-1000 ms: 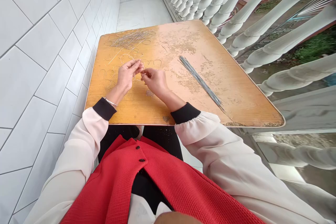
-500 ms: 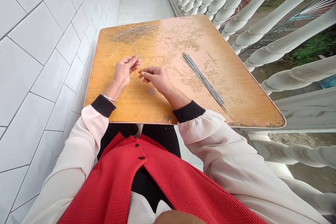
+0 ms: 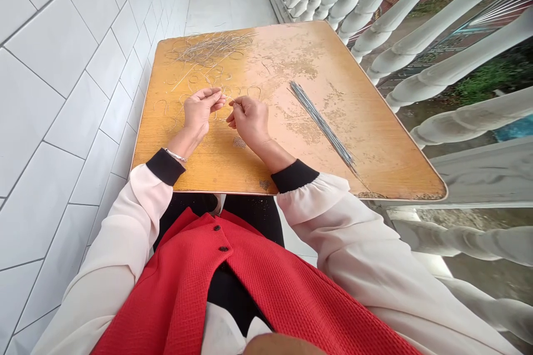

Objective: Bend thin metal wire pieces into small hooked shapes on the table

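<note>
Above the left half of the wooden table (image 3: 200, 161), my left hand (image 3: 201, 108) pinches a thin wire (image 3: 229, 97) between thumb and fingers. Close beside it, my right hand (image 3: 249, 117) is closed on the same wire, its back turned up. Only a short stretch of the wire shows between the two hands. Several bent wire loops (image 3: 254, 91) lie on the table around and beyond my hands. To the right rests a bundle of straight grey wires (image 3: 322, 125), slanting toward the near edge.
A tangled heap of wires (image 3: 216, 47) lies at the table's far left. White wall tiles (image 3: 54, 116) run along the left side. Pale balusters (image 3: 400, 61) line the right side, close to the table edge.
My right hand has turned over at the wrist and shifted slightly up and right. My left hand has barely moved and keeps its pinch.
</note>
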`<state>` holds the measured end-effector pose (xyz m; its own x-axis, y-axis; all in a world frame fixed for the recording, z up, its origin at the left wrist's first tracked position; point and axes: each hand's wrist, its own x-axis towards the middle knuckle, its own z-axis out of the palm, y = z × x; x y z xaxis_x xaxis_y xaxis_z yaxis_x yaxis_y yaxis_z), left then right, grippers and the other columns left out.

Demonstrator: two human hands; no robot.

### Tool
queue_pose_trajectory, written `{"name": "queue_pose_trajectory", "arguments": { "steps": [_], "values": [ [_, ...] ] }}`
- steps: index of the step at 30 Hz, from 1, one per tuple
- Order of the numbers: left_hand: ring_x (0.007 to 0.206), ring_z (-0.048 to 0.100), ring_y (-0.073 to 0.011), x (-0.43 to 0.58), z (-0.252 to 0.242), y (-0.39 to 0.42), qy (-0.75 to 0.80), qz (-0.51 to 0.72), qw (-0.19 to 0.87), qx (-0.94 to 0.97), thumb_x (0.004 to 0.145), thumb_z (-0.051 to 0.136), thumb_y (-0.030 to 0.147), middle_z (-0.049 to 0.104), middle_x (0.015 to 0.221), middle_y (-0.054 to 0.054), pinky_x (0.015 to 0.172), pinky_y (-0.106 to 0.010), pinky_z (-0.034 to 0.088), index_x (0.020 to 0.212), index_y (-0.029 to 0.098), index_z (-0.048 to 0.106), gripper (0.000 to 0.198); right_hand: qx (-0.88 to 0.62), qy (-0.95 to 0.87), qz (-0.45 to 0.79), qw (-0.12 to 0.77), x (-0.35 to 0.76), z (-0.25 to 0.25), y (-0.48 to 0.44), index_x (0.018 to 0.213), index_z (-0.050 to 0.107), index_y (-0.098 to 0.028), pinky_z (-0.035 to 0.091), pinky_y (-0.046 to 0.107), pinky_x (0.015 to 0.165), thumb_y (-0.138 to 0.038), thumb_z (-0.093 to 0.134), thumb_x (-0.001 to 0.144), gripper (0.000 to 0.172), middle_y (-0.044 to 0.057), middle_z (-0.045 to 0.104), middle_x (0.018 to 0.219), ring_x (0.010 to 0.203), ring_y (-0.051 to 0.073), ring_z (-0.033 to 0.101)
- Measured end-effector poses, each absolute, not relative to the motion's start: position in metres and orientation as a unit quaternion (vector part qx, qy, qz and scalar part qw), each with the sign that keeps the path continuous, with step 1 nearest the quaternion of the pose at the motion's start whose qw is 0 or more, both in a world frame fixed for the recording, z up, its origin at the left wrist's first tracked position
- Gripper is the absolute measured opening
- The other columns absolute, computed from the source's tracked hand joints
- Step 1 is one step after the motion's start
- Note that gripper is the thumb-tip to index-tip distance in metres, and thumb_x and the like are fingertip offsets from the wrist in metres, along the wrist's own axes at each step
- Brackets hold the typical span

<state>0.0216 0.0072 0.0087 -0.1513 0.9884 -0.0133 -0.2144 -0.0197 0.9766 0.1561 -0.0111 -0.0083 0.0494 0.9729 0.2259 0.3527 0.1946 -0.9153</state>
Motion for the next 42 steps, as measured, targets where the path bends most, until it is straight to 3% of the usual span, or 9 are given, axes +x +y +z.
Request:
{"name": "queue_pose_trajectory", "arguments": {
  "steps": [6, 14, 24, 29, 34, 39, 42],
  "values": [
    [0.075, 0.072, -0.006, 0.015, 0.011, 0.009, 0.473, 0.584, 0.518, 0.408, 0.094, 0.068, 0.013, 0.073, 0.079, 0.001, 0.083, -0.021, 0.057, 0.097, 0.015, 0.07, 0.005, -0.507, -0.556, 0.453, 0.478, 0.147, -0.003, -0.014, 0.086, 0.063, -0.019, 0.048, 0.018, 0.047, -0.029, 0.069, 0.097, 0.016, -0.005, 0.065, 0.057, 0.044, 0.009, 0.061],
    [0.068, 0.068, -0.0054, 0.013, 0.013, 0.004, 0.456, 0.558, 0.544, 0.429, 0.091, 0.071, 0.011, 0.07, 0.075, 0.002, 0.081, -0.023, 0.057, 0.087, 0.016, 0.069, 0.006, -0.49, -0.519, 0.532, 0.456, 0.149, 0.006, -0.019, 0.083, 0.064, -0.017, 0.052, 0.018, 0.048, -0.025, 0.072, 0.096, 0.017, 0.0, 0.071, 0.063, 0.047, 0.009, 0.064],
    [0.06, 0.063, -0.0042, 0.013, 0.014, 0.002, 0.466, 0.541, 0.515, 0.474, 0.087, 0.067, 0.004, 0.068, 0.067, 0.004, 0.074, -0.021, 0.054, 0.084, 0.014, 0.07, 0.012, -0.485, -0.533, 0.541, 0.434, 0.155, 0.006, -0.02, 0.069, 0.068, -0.016, 0.048, 0.015, 0.045, -0.025, 0.072, 0.094, 0.028, 0.003, 0.071, 0.062, 0.048, 0.008, 0.061],
    [0.061, 0.061, -0.0045, 0.011, 0.016, -0.002, 0.469, 0.493, 0.54, 0.496, 0.086, 0.07, 0.006, 0.07, 0.068, 0.003, 0.072, -0.02, 0.052, 0.087, 0.015, 0.074, 0.01, -0.472, -0.543, 0.514, 0.467, 0.159, 0.007, -0.018, 0.066, 0.068, -0.017, 0.041, 0.014, 0.043, -0.027, 0.078, 0.091, 0.029, 0.002, 0.071, 0.064, 0.048, 0.005, 0.054],
    [0.067, 0.062, -0.0064, 0.009, 0.019, -0.004, 0.472, 0.472, 0.55, 0.502, 0.089, 0.073, 0.015, 0.072, 0.076, 0.0, 0.071, -0.022, 0.048, 0.087, 0.017, 0.076, 0.004, -0.481, -0.507, 0.536, 0.473, 0.159, 0.005, -0.013, 0.061, 0.062, -0.017, 0.048, 0.019, 0.05, -0.017, 0.078, 0.088, 0.031, 0.001, 0.067, 0.061, 0.047, 0.006, 0.055],
    [0.066, 0.059, -0.0069, -0.001, 0.018, -0.005, 0.488, 0.473, 0.528, 0.509, 0.095, 0.069, 0.032, 0.075, 0.085, -0.003, 0.063, -0.02, 0.042, 0.093, 0.019, 0.076, 0.015, -0.46, -0.475, 0.527, 0.534, 0.167, 0.006, -0.008, 0.067, 0.06, -0.019, 0.054, 0.021, 0.058, -0.028, 0.08, 0.088, 0.03, 0.001, 0.069, 0.067, 0.054, 0.008, 0.062],
    [0.066, 0.059, -0.0075, -0.004, 0.015, -0.006, 0.468, 0.443, 0.527, 0.554, 0.089, 0.074, 0.023, 0.075, 0.08, -0.003, 0.063, -0.021, 0.039, 0.089, 0.019, 0.077, 0.006, -0.449, -0.44, 0.547, 0.553, 0.174, 0.009, -0.004, 0.068, 0.061, -0.019, 0.051, 0.018, 0.056, -0.025, 0.079, 0.087, 0.027, 0.0, 0.069, 0.068, 0.055, 0.007, 0.06]
  ]
}}
